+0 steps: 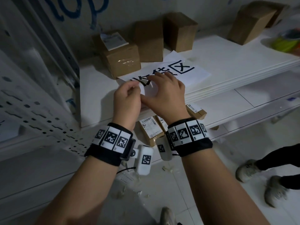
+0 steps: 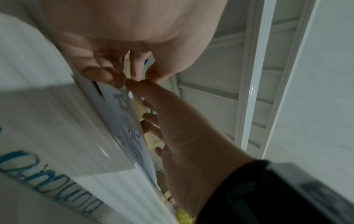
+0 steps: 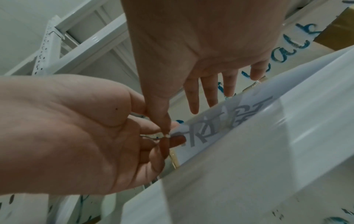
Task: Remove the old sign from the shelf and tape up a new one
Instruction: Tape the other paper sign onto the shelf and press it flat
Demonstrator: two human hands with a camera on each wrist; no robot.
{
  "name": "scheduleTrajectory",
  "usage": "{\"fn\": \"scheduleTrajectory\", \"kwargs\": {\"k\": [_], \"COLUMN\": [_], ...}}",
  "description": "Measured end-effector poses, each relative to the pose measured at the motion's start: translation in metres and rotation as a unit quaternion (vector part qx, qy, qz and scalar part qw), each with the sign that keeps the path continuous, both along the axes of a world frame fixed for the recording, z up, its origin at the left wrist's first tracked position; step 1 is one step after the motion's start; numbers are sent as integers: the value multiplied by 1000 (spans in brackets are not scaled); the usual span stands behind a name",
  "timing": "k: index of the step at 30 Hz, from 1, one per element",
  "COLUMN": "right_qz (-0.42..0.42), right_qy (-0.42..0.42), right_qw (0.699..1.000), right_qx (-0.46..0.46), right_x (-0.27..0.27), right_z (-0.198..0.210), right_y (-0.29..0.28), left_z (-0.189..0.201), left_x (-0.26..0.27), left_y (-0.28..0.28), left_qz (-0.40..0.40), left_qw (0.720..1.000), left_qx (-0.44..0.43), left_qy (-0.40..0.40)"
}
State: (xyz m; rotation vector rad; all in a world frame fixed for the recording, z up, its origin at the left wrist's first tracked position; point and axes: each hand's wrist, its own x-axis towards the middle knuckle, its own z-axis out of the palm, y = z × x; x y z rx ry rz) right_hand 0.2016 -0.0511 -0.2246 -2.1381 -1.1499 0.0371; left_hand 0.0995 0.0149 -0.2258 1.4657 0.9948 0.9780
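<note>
A white paper sign point(image 1: 186, 73) with large black characters lies on the top shelf board point(image 1: 227, 62), its near-left corner lifted. My left hand point(image 1: 138, 90) is curled at that corner and pinches a small strip of clear tape point(image 3: 166, 134) between thumb and fingertips. My right hand point(image 1: 150, 88) hovers over the same corner with its four fingers point(image 3: 210, 91) straight and spread, its thumb touching the tape. From below, the wrist views show the sign's underside point(image 2: 132, 124) point(image 3: 220, 119) with the characters showing through. The left hand point(image 2: 122, 78) point(image 3: 172, 133) and right hand point(image 2: 139, 94) point(image 3: 179, 119) meet there.
Cardboard boxes point(image 1: 123, 60) point(image 1: 149, 39) point(image 1: 178, 30) stand behind the sign, and another point(image 1: 253, 21) at the far right beside a green object point(image 1: 285, 41). Labelled parcels point(image 1: 151, 127) lie on the lower shelf. A perforated upright point(image 1: 40, 119) is left. Another person's legs and shoes point(image 1: 276, 176) stand right.
</note>
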Motion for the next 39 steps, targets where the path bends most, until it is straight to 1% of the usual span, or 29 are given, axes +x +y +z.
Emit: {"fn": "scheduleTrajectory", "kwargs": {"k": [2, 3, 6, 9, 13, 17, 22, 25, 27, 29, 34, 39], "right_qz": [8, 13, 33, 37, 11, -26, -44, -51, -61, -76, -127, -144], "right_qy": [-4, -4, -16, -17, 4, 15, 16, 23, 22, 26, 43, 85], "right_qw": [1000, 1000, 999, 998, 996, 993, 993, 994, 993, 990, 980, 970], "right_qx": [9, 14, 19, 39, 83, 110, 106, 95, 99, 114, 147, 178], "right_x": [-1, -1, -3, -5, -5, -7, -19, -30, -38, -46, -66, -95], "right_z": [1, 0, -1, -2, -1, -3, -6, -6, -5, -5, -4, 7], "right_y": [1, 1, -1, -7, -14, -19, -22, -23, -24, -23, -18, -9], "left_z": [1, 2, 5, 6, 11, 19, 37, 50, 58, 65, 81, 92], "left_x": [1, 2, 6, 6, -5, -24, -46, -62, -74, -86, -125, -170], "left_y": [1, 2, 8, 14, 10, 1, -7, -11, -13, -12, -6, 4], "left_qz": [16, 28, 80, 113, 104, 47, 9, 13, 18, 18, 63, 89], "left_qw": [998, 997, 992, 988, 986, 985, 982, 977, 972, 963, 936, 922], "left_qx": [54, 65, 39, 39, 89, 135, 164, 187, 200, 225, 289, 310], "left_qy": [-15, -30, -87, -98, -97, -98, -94, -104, -124, -149, -188, -214]}}
